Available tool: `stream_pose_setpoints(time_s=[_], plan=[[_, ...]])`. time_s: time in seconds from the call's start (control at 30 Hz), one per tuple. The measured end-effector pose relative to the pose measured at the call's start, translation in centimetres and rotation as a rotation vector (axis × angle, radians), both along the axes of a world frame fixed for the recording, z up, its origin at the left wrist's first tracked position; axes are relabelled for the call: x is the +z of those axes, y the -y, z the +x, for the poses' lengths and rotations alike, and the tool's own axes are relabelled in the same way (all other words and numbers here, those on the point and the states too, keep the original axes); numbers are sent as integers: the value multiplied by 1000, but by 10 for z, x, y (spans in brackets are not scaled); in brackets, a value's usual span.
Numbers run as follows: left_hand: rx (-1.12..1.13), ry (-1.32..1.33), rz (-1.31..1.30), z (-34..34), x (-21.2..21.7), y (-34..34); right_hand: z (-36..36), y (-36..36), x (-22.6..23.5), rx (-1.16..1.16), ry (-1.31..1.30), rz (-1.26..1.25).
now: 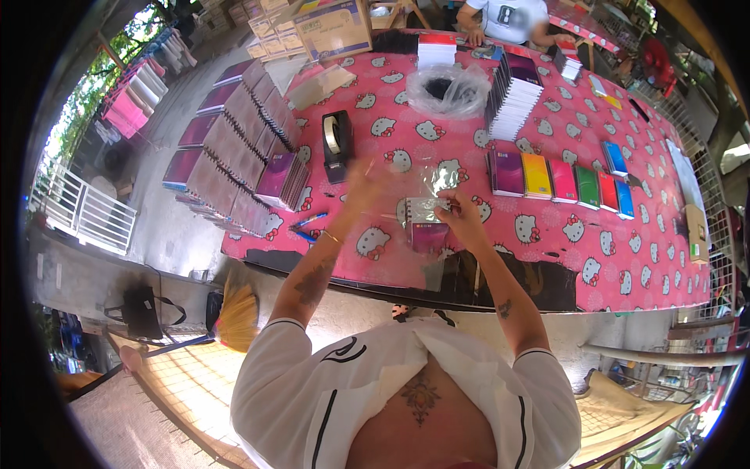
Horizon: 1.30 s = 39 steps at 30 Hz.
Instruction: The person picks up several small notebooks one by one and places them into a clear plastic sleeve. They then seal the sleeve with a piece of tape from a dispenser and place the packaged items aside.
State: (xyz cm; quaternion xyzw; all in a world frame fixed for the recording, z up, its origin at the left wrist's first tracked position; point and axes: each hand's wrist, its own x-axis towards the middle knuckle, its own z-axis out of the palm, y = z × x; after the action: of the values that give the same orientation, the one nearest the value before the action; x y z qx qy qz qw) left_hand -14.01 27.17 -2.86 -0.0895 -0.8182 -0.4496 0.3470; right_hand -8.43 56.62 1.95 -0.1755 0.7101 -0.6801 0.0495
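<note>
In front of me, near the table's front edge, a small purple spiral notebook [429,236] lies with a shiny clear plastic wrapper [426,208] over its upper part. My right hand [462,213] pinches the wrapper's right side between thumb and fingers. To the left, my left hand [370,184] is smeared by motion, and I cannot make out its fingers or anything in them. It is raised beside a black tape dispenser [337,152]. Blue slender tools [308,227], perhaps scissors or pens, lie below that hand.
Tall stacks of spiral notebooks [234,148] fill the table's left side. Another notebook stack [513,98] stands behind a row of coloured notebooks [564,181] on the right. A clear plastic bag [447,90] sits farther back. Across the table, a person [509,19] handles small notebooks.
</note>
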Motion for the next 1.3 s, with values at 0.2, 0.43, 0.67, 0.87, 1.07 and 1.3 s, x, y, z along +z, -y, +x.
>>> stream_pose_setpoints(time_s=[0.2, 0.43, 0.67, 0.87, 1.07, 1.3], plan=[[223, 627, 489, -40, 20, 94, 7, -9, -3, -146, 29, 18], [356, 312, 278, 3, -19, 81, 6, -7, -10, -173, -66, 75], [473, 628, -847, -12, 101, 18, 6, -12, -8, -166, 56, -31], [256, 455, 369, -8, 29, 58, 7, -5, -6, -183, -20, 3], [545, 479, -442, 14, 9, 78, 6, -5, -11, -179, -31, -10], [-675, 533, -460, 13, 155, -33, 12, -6, -9, -214, 9, -17]])
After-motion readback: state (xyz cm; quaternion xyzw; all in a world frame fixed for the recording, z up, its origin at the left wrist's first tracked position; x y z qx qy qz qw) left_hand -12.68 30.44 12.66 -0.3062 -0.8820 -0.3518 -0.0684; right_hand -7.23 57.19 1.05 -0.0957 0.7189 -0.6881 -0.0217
